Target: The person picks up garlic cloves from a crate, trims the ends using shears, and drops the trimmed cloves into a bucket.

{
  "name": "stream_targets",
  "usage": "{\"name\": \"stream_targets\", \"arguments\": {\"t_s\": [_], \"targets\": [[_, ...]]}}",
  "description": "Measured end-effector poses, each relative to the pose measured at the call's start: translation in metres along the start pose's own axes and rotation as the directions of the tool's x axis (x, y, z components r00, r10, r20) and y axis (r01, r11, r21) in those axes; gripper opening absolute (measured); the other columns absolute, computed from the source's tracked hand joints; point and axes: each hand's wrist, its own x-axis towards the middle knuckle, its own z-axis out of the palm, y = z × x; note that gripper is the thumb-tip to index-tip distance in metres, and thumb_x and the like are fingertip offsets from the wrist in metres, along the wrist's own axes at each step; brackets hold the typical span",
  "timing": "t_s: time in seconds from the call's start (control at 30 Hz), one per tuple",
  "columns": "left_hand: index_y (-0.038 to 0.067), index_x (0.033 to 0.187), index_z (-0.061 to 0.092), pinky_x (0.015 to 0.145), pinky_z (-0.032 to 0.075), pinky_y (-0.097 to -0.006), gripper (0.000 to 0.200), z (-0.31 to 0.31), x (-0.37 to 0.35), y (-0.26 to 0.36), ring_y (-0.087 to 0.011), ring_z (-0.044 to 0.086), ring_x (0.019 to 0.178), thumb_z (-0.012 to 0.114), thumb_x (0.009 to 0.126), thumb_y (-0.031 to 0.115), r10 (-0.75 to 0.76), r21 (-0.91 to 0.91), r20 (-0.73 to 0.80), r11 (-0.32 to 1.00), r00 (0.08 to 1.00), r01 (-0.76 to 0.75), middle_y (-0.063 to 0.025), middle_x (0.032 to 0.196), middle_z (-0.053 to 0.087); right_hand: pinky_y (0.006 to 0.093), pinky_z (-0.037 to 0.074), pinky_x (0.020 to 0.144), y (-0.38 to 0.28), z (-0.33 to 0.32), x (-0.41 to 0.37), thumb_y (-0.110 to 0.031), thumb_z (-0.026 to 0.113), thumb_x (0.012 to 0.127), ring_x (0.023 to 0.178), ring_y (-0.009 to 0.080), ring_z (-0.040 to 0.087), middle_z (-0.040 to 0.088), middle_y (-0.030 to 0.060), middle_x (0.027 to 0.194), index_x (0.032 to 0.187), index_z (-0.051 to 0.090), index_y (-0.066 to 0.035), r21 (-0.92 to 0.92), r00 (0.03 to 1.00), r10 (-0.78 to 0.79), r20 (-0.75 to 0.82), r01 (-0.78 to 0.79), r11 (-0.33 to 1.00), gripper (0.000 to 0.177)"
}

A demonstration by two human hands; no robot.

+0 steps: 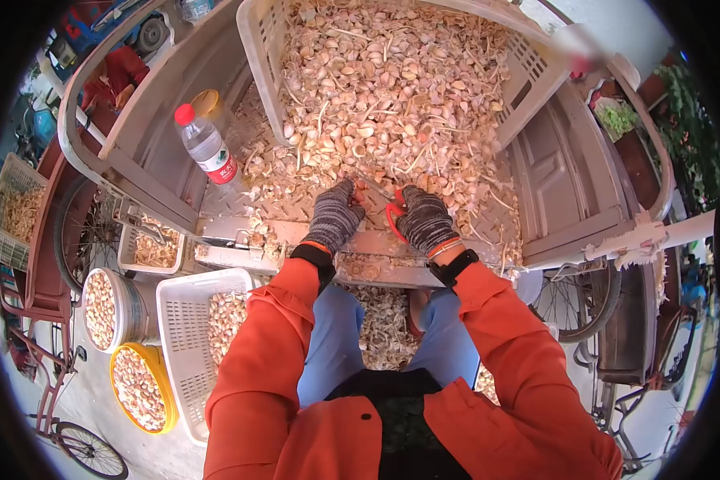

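Both hands wear grey striped knit gloves and meet over the front edge of a metal cart bed (376, 244). My right hand (426, 218) is wrapped round the red handle of scissors (394, 218), whose blades point up and left toward my other hand. My left hand (336, 214) is closed, fingertips near the blades; what it holds, if anything, is too small to name. Just beyond lies a large heap of garlic cloves (392, 96) with dry stalks, spilling from a tipped plastic crate (260, 72).
A water bottle (206, 146) with a red cap stands left on the cart bed. At lower left are a white crate (186, 352), a yellow bucket (170, 388) and a white bucket (128, 308), all holding garlic. A person in red (116, 80) is at upper left.
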Motion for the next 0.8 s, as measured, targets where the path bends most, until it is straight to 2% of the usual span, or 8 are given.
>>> {"name": "stream_targets", "arguments": {"t_s": [0.07, 0.17, 0.3, 0.5, 0.57, 0.63, 0.7, 0.8], "targets": [[0.004, 0.099, 0.061, 0.061, 0.047, -0.0271, 0.022, 0.003, 0.002, -0.007, -0.014, 0.054, 0.067, 0.064, 0.079, 0.011, -0.067, -0.524, -0.128, 0.852, 0.99, -0.01, -0.0012, 0.071, 0.056, 0.0396, 0.048, 0.079, -0.009, -0.014, 0.001, -0.018, 0.063, 0.073, 0.089, 0.0335, 0.06, 0.062, 0.0205, 0.095, 0.101, 0.059, -0.002, 0.063, 0.995, 0.088, -0.043, -0.086, 0.994, 0.033], [0.005, 0.099, 0.061, 0.05, 0.041, -0.0244, 0.015, -0.012, -0.003, 0.005, -0.0145, 0.048, 0.059, 0.059, 0.086, 0.011, -0.314, -0.833, 0.204, 0.442, 0.927, 0.333, -0.002, 0.074, 0.054, 0.039, 0.049, 0.077, 0.013, -0.018, 0.008, -0.028, 0.066, 0.076, 0.088, 0.0364, 0.061, 0.063, 0.0212, 0.092, 0.104, 0.059, -0.001, 0.105, 0.977, 0.12, -0.174, -0.102, 0.989, 0.039], [0.005, 0.107, 0.056, 0.044, 0.036, -0.0216, 0.02, -0.005, -0.02, 0.035, -0.0123, 0.043, 0.055, 0.057, 0.088, 0.014, -0.442, -0.948, 0.289, -0.012, 0.849, 0.317, -0.0017, 0.07, 0.049, 0.0322, 0.05, 0.072, 0.013, -0.029, -0.001, -0.025, 0.074, 0.072, 0.077, 0.0222, 0.061, 0.064, 0.012, 0.083, 0.094, 0.062, -0.001, 0.559, 0.989, 0.151, 0.0, -0.125, 0.82, 0.034], [0.001, 0.105, 0.056, 0.051, 0.044, -0.0244, 0.031, 0.02, -0.022, 0.049, -0.0128, 0.045, 0.057, 0.057, 0.089, 0.027, -0.416, -0.911, 0.386, -0.03, 0.823, 0.412, -0.0023, 0.07, 0.049, 0.0318, 0.05, 0.069, 0.0, -0.034, -0.019, -0.023, 0.076, 0.07, 0.075, 0.0187, 0.063, 0.066, 0.0114, 0.084, 0.093, 0.062, 0.0, 0.628, 0.995, 0.095, -0.039, -0.049, 0.777, 0.035], [0.0, 0.109, 0.056, 0.061, 0.05, -0.0253, 0.031, 0.029, -0.035, 0.06, -0.0128, 0.047, 0.06, 0.056, 0.09, 0.025, -0.259, -0.924, 0.356, -0.243, 0.898, 0.296, -0.0014, 0.073, 0.051, 0.0346, 0.05, 0.067, 0.028, -0.003, -0.014, -0.021, 0.071, 0.074, 0.075, 0.0242, 0.064, 0.066, 0.0149, 0.085, 0.093, 0.06, 0.002, 0.448, 0.961, 0.048, -0.271, 0.082, 0.89, 0.032], [0.0, 0.112, 0.055, 0.071, 0.052, -0.0256, 0.028, 0.029, -0.052, 0.073, -0.0125, 0.048, 0.062, 0.051, 0.092, 0.02, -0.105, -0.912, 0.37, -0.23, 0.923, 0.339, -0.002, 0.077, 0.053, 0.0366, 0.051, 0.066, 0.001, -0.016, -0.029, -0.019, 0.066, 0.076, 0.076, 0.0288, 0.065, 0.064, 0.0191, 0.085, 0.094, 0.059, 0.004, 0.4, 0.938, 0.052, -0.343, 0.096, 0.911, 0.03], [0.0, 0.112, 0.054, 0.071, 0.052, -0.0253, 0.024, 0.033, -0.073, 0.1, -0.0127, 0.048, 0.063, 0.049, 0.092, 0.013, -0.27, -0.977, 0.212, -0.04, 0.939, 0.209, -0.0023, 0.08, 0.054, 0.0357, 0.051, 0.065, -0.021, -0.025, -0.052, -0.019, 0.067, 0.075, 0.074, 0.0294, 0.064, 0.063, 0.0205, 0.084, 0.094, 0.059, 0.004, 0.247, 0.865, 0.044, -0.5, 0.094, 0.965, 0.03], [-0.001, 0.111, 0.054, 0.074, 0.052, -0.0245, 0.023, 0.048, -0.081, 0.075, -0.0143, 0.055, 0.073, 0.051, 0.089, 0.006, -0.165, -0.972, 0.204, -0.155, 0.965, 0.179, -0.0034, 0.08, 0.055, 0.0345, 0.051, 0.063, -0.022, -0.033, -0.075, -0.018, 0.068, 0.074, 0.073, 0.028, 0.064, 0.063, 0.0193, 0.082, 0.094, 0.059, 0.004, 0.333, 0.909, 0.01, -0.417, 0.143, 0.932, 0.03]]}}
